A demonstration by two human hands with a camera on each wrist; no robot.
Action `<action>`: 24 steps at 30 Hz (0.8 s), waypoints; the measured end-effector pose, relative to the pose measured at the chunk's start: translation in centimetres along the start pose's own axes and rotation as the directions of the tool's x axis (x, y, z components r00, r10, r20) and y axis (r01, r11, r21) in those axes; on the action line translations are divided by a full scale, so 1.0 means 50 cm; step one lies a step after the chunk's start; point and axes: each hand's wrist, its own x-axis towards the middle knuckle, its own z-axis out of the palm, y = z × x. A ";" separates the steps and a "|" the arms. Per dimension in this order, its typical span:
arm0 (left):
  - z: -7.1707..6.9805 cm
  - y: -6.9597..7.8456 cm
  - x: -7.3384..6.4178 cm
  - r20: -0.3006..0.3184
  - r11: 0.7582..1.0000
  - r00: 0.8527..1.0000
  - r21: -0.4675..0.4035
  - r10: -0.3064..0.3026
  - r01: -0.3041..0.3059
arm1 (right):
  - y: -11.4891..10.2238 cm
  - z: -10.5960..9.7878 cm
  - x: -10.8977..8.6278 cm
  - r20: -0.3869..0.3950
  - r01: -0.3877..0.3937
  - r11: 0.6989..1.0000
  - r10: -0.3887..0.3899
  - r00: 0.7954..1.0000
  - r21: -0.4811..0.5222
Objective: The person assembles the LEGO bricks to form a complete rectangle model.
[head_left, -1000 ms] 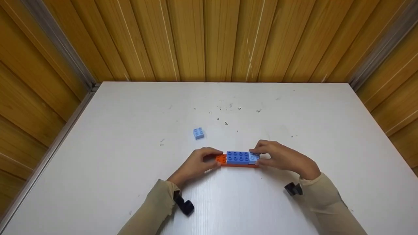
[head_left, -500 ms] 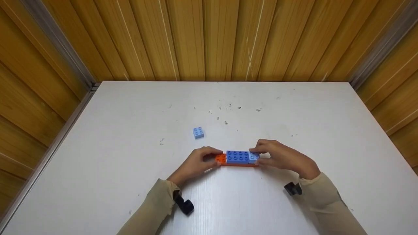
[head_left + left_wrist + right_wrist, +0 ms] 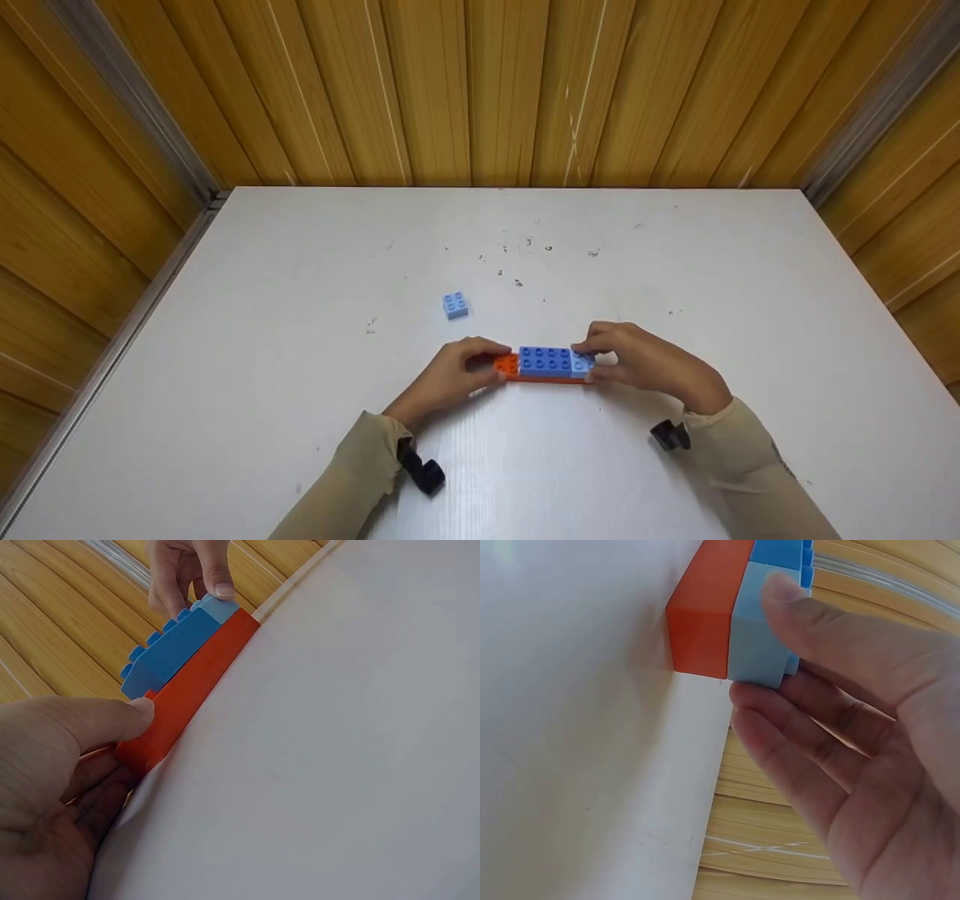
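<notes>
A long red-orange toy brick (image 3: 196,686) lies flat on the table. On top of it sit a longer blue brick (image 3: 545,361) and, at its right end, a light blue brick (image 3: 757,630). My left hand (image 3: 454,375) pinches the bare left end of the red-orange brick between thumb and fingers. At the other end, my right hand (image 3: 649,362) pinches the light blue brick, its thumb on the near side. In the right wrist view the light blue brick sits flush on the red-orange one.
A second light blue brick (image 3: 455,305) with studs up stands alone behind the left hand. The white table (image 3: 315,262) has scattered dark marks and ends at a wood-patterned wall (image 3: 502,90). Black wrist straps (image 3: 424,466) hang below both sleeves.
Both hands keep their hold on the bricks at the two ends. Little differs; the right hand has shifted very slightly to the left.
</notes>
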 end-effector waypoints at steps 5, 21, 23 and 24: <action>-0.001 0.001 -0.001 0.010 1.000 1.000 -0.002 -0.017 0.017 | 0.000 0.001 -0.001 -0.006 -0.007 1.000 0.007 1.000 0.014; -0.001 -0.002 -0.001 -0.004 1.000 1.000 0.010 0.020 -0.020 | 0.006 0.000 0.000 -0.025 0.048 0.999 -0.049 0.998 -0.024; 0.000 -0.004 0.000 -0.009 1.000 1.000 0.012 0.023 -0.023 | 0.008 0.001 -0.001 -0.040 0.075 0.997 -0.076 0.996 -0.029; 0.000 -0.005 0.000 -0.011 1.000 1.000 0.013 0.021 -0.021 | 0.009 0.002 -0.001 -0.047 0.086 0.996 -0.088 0.995 -0.032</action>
